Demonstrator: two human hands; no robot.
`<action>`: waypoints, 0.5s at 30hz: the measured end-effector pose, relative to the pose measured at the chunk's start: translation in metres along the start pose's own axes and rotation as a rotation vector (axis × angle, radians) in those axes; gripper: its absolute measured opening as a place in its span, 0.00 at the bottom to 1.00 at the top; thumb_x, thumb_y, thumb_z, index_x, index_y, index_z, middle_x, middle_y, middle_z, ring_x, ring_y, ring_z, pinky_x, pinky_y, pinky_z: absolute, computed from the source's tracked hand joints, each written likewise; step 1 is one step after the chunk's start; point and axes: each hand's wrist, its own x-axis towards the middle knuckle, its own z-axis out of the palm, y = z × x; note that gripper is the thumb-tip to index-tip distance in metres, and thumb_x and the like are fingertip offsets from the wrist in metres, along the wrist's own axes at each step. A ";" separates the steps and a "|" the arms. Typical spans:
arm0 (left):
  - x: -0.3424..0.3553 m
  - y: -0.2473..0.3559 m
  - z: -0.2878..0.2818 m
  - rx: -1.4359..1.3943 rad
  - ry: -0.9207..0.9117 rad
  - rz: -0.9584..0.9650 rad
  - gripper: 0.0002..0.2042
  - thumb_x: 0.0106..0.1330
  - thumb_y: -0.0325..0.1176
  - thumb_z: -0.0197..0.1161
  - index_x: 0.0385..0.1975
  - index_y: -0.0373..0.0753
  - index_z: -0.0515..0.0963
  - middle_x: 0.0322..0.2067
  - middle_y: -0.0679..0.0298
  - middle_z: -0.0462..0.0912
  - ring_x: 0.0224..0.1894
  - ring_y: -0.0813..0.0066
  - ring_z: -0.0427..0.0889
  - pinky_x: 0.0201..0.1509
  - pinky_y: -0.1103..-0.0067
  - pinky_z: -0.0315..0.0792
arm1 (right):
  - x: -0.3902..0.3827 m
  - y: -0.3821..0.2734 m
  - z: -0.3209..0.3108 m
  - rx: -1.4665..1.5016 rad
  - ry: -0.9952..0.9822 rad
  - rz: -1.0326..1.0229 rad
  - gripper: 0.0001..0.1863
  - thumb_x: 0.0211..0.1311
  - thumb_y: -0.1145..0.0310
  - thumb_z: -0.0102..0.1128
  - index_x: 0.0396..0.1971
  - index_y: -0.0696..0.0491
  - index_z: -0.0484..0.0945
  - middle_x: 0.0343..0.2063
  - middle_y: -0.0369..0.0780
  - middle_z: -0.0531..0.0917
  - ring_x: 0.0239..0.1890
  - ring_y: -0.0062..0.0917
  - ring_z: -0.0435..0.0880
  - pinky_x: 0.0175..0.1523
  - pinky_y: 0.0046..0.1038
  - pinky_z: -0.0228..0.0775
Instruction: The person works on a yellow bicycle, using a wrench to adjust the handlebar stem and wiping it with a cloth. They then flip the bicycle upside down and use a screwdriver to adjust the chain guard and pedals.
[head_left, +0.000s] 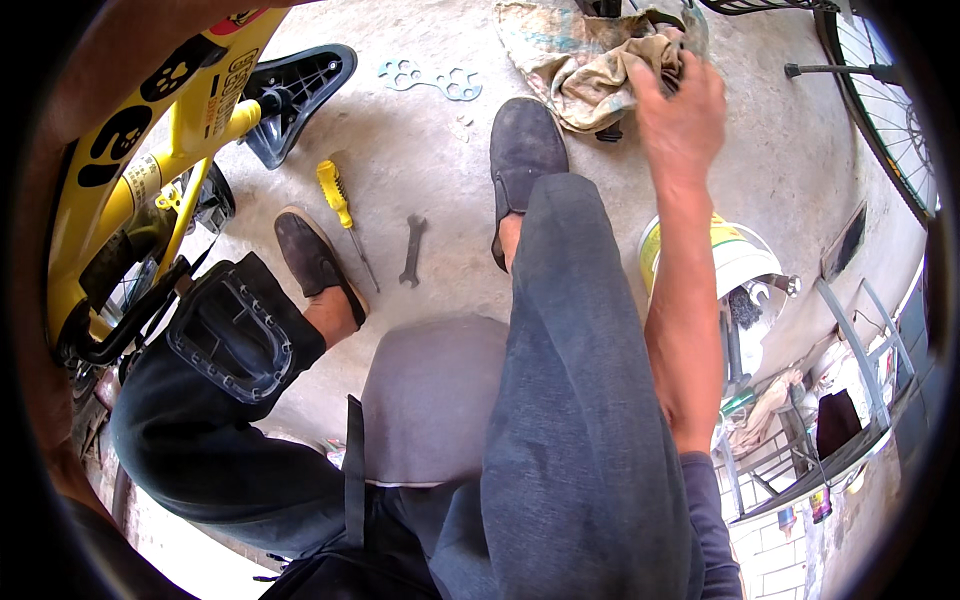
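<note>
My right hand (685, 118) reaches to the far right, its thumb and fingers closed around a fold of a stained beige rag (575, 60). Slight blur softens the fingertips. Dark parts of some object show from under the cloth, mostly covered by it. Along the left rim runs my left arm (48, 330), dim and close; its hand is out of sight. Beside that arm stands a yellow bicycle frame (190, 120), with its black saddle (300, 100) down by the floor.
On the concrete lie a yellow-handled screwdriver (335, 195), an open-ended wrench (412, 250) and a bone-shaped multi-hole spanner (430, 80). A bucket (735, 255) holding tools stands right of my forearm. Farther right are a metal rack (870, 350) and a bicycle wheel (875, 130).
</note>
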 end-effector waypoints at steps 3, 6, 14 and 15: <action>-0.001 -0.002 0.000 0.001 -0.003 -0.005 0.25 0.58 0.50 0.70 0.37 0.29 0.78 0.27 0.55 0.81 0.28 0.66 0.80 0.36 0.78 0.74 | -0.002 -0.007 0.018 0.017 -0.016 -0.044 0.32 0.50 0.53 0.67 0.55 0.52 0.74 0.57 0.50 0.70 0.58 0.47 0.70 0.59 0.44 0.66; -0.001 -0.003 0.000 0.001 -0.011 -0.007 0.25 0.58 0.50 0.70 0.37 0.29 0.78 0.27 0.55 0.81 0.28 0.66 0.80 0.37 0.78 0.74 | -0.002 0.003 0.029 -0.026 -0.014 -0.074 0.25 0.50 0.60 0.66 0.51 0.47 0.78 0.56 0.46 0.72 0.55 0.44 0.72 0.57 0.40 0.68; 0.001 -0.005 -0.001 0.003 -0.018 -0.013 0.25 0.58 0.50 0.69 0.38 0.29 0.78 0.27 0.55 0.81 0.29 0.66 0.80 0.37 0.78 0.74 | -0.030 0.011 -0.016 -0.102 -0.362 -0.215 0.13 0.51 0.71 0.59 0.38 0.48 0.82 0.40 0.43 0.78 0.46 0.42 0.77 0.46 0.41 0.72; 0.000 -0.006 -0.001 0.003 -0.017 -0.017 0.25 0.58 0.50 0.69 0.38 0.29 0.78 0.27 0.55 0.81 0.29 0.66 0.80 0.37 0.78 0.74 | -0.037 0.010 -0.026 -0.129 -0.503 -0.200 0.12 0.51 0.71 0.58 0.38 0.48 0.82 0.39 0.43 0.79 0.45 0.43 0.77 0.46 0.42 0.72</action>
